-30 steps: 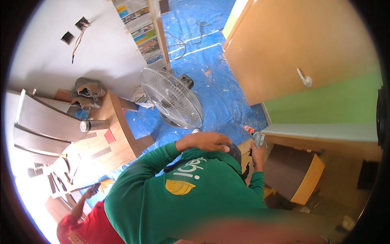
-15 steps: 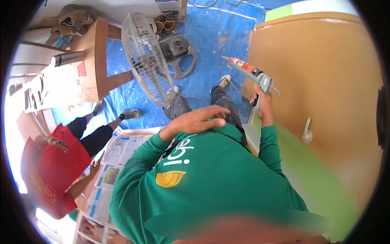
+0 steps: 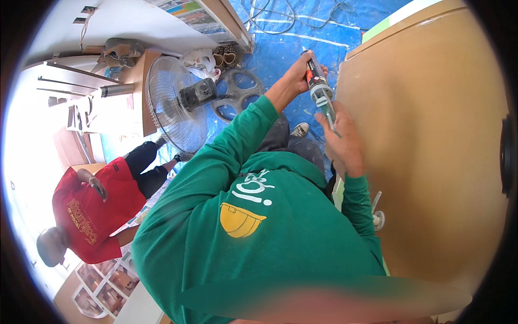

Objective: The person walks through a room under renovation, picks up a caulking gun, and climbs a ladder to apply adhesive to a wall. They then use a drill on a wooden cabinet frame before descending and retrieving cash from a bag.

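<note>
A caulking gun (image 3: 321, 93) loaded with a dark and red cartridge is held out in front of me, beside the edge of a tan door panel. My left hand (image 3: 297, 74) is closed around the front part of the cartridge, close to the nozzle. At the rear end, my right hand (image 3: 348, 139) is on the handle and trigger part. Its palm hides most of the handle, and the thin metal rod sticks out back toward me.
The tan door (image 3: 426, 140) with a white lever handle (image 3: 379, 218) fills the right side. A standing fan (image 3: 175, 105) is at left on a blue tarp (image 3: 291, 24) with cables. Left of me, a person in a red shirt (image 3: 102, 205) stands by a wooden table (image 3: 147, 86).
My left hand has gone from my waist to the cartridge's front. The caulking gun now points more directly away from me. My view has shifted, and the person in red appears farther up.
</note>
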A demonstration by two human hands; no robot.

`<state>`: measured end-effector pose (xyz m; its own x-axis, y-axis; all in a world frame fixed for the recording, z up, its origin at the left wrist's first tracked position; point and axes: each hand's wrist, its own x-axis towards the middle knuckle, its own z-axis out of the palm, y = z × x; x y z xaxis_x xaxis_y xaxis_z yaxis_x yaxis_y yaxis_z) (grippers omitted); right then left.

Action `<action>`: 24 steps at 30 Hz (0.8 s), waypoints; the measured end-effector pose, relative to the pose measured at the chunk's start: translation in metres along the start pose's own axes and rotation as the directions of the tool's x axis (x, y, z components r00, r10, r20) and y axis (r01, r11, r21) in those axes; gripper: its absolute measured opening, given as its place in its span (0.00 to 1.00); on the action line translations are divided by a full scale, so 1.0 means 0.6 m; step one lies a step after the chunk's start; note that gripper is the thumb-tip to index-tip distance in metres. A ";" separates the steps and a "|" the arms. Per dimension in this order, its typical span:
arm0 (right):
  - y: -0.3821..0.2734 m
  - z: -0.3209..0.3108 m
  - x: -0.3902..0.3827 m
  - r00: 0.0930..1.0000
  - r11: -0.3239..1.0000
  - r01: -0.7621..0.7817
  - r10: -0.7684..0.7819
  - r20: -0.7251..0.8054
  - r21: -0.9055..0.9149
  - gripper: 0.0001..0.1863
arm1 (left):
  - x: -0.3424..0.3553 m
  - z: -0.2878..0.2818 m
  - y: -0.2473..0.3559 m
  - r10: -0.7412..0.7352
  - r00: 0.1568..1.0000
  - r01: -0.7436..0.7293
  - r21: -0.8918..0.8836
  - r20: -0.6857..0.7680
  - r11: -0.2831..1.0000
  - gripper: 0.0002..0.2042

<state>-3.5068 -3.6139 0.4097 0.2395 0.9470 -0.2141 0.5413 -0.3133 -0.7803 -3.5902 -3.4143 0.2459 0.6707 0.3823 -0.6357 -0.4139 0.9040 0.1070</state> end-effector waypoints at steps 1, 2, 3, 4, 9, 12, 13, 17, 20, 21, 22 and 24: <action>0.007 -0.002 0.008 1.000 0.999 0.026 -0.025 -0.015 0.022 0.16 | 0.017 0.019 0.003 0.005 1.000 -0.004 0.038 -0.027 0.999 0.33; 0.011 -0.006 0.017 0.998 0.998 0.054 -0.052 -0.029 0.043 0.16 | 0.030 0.035 0.007 -0.001 1.000 0.001 0.028 -0.026 1.000 0.32; 0.012 -0.016 0.033 0.996 0.996 0.080 -0.078 -0.048 0.031 0.16 | 0.040 0.062 0.018 -0.005 1.000 0.006 0.023 -0.018 1.000 0.30; 0.010 -0.026 0.050 0.992 0.994 0.107 -0.105 -0.066 0.019 0.16 | 0.047 0.087 0.031 -0.009 1.000 0.009 0.017 -0.011 1.000 0.29; -0.012 -0.060 0.169 0.968 0.976 0.215 -0.208 -0.142 0.037 0.15 | 0.100 0.177 0.144 0.127 0.991 -0.129 0.076 0.041 0.989 0.28; -0.021 -0.089 0.279 0.951 0.966 0.246 -0.256 -0.174 -0.074 0.14 | 0.148 0.240 0.226 0.230 0.966 -0.238 0.058 0.120 0.970 0.28; -0.016 -0.091 0.307 0.947 0.961 0.239 -0.263 -0.186 -0.140 0.14 | 0.157 0.256 0.241 0.253 0.958 -0.260 0.036 0.132 0.965 0.28; -0.057 -0.098 0.432 0.931 0.956 0.217 -0.263 -0.252 -0.196 0.17 | 0.179 0.302 0.339 0.403 0.910 -0.403 -0.013 0.095 0.915 0.27; -0.118 -0.097 0.502 0.948 0.955 0.226 -0.260 -0.181 -0.192 0.18 | 0.163 0.317 0.424 0.512 0.859 -0.511 -0.024 0.002 0.859 0.27; -0.118 -0.094 0.517 0.948 0.947 0.224 -0.266 -0.173 -0.231 0.20 | 0.163 0.316 0.434 0.526 0.850 -0.527 -0.019 -0.035 0.850 0.27; -0.114 -0.090 0.537 0.956 0.957 0.230 -0.256 -0.143 -0.176 0.21 | 0.159 0.313 0.448 0.545 0.835 -0.548 -0.015 -0.073 0.837 0.27; -0.086 -0.084 0.582 0.970 0.973 0.223 -0.229 -0.088 -0.065 0.22 | 0.150 0.308 0.468 0.617 0.785 -0.619 -0.096 -0.057 0.779 0.27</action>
<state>-3.4105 -3.2704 0.4047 0.1793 0.9835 0.0225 0.6326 -0.0978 -0.7683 -3.5323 -3.0909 0.3604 0.2364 0.8468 -0.4765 -0.7971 0.4495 0.4032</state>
